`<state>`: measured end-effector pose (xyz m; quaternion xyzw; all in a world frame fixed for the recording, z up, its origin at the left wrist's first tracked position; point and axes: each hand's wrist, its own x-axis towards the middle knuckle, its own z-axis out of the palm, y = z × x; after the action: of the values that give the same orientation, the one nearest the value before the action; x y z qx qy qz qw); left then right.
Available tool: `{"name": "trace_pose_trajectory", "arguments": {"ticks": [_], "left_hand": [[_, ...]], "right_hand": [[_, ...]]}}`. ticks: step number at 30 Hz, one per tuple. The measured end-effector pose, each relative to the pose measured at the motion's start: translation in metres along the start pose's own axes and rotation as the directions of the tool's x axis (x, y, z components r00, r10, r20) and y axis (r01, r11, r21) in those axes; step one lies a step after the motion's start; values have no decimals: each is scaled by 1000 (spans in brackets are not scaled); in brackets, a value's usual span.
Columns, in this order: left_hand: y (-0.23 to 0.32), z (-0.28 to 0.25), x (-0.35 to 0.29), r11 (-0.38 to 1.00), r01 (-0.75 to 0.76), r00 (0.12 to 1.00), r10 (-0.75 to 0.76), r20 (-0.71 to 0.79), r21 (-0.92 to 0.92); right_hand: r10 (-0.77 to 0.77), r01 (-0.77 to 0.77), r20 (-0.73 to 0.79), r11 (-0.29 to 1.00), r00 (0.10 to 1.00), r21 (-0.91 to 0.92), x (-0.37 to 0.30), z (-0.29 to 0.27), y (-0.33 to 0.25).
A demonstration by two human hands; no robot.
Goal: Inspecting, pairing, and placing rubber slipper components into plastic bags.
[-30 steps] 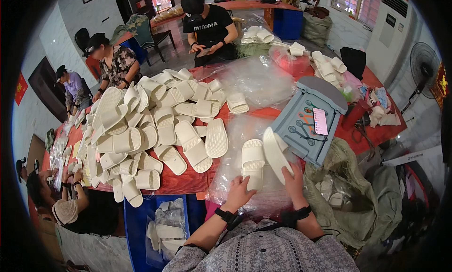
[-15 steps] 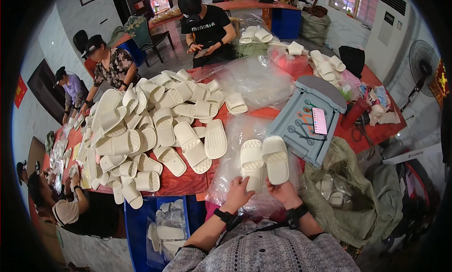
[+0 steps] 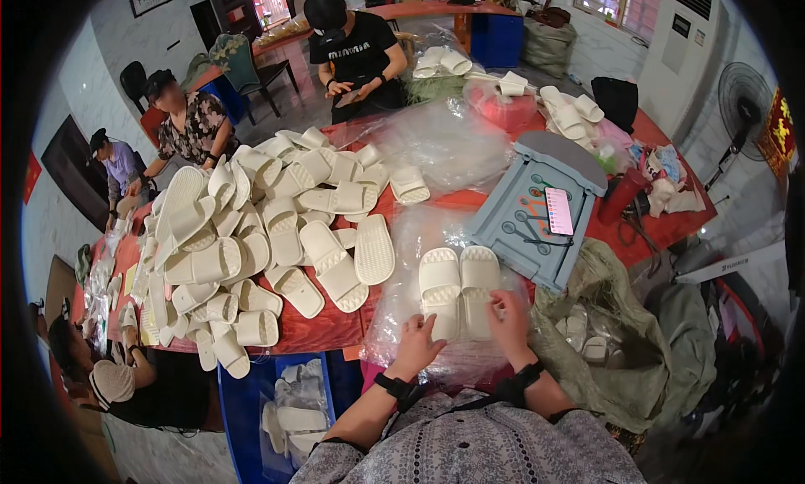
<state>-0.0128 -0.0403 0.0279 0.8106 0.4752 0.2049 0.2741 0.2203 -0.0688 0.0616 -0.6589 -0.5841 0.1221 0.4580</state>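
Two cream slide slippers lie side by side in front of me, toes pointing away, on clear plastic bags (image 3: 387,316). At the heel end of the left slipper (image 3: 440,293) is my left hand (image 3: 417,347), its thumb and fingers apart with nothing held between them. My right hand (image 3: 509,325) is beside the outer edge of the right slipper (image 3: 480,274). Its fingers are loosely bent and apart, and they seem to brush that edge. A large heap of similar cream slippers (image 3: 339,274) covers the red table to the left.
A grey-blue plastic tray (image 3: 524,212) with a phone (image 3: 559,211) on it stands to the right. Below it gapes a green woven sack (image 3: 604,316) holding packed slippers. Under the table's edge is a blue bin (image 3: 239,417). Several co-workers sit around the table.
The right slipper has gone from tilted to lying straight alongside the left one. My right hand has moved up along its side, and my left hand has come off the left slipper's heel.
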Motion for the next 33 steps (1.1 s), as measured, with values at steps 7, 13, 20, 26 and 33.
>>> {"name": "trace_pose_trajectory", "arguments": {"ticks": [7, 13, 20, 26, 33], "left_hand": [[5, -12, -7, 998, -62, 997, 63, 43, -26], [1, -21, -26, 975, -218, 967, 221, 128, -35], [0, -26, -34, 951, -269, 954, 243, 174, 149], [-20, -2, -24, 882, -307, 951, 271, 149, 357], [-19, 24, 27, 917, -209, 976, 216, 17, 341]], "right_hand": [[78, 32, 232, 900, 970, -435, 24, 63, 12], [100, 6, 182, 860, 978, -510, 38, 81, 11], [107, -95, 39, 966, 993, -239, 36, 68, 17], [157, -142, -130, 983, 979, 117, 19, 13, 5], [236, -171, -196, 938, 952, 300, -8, -53, 6]]}}
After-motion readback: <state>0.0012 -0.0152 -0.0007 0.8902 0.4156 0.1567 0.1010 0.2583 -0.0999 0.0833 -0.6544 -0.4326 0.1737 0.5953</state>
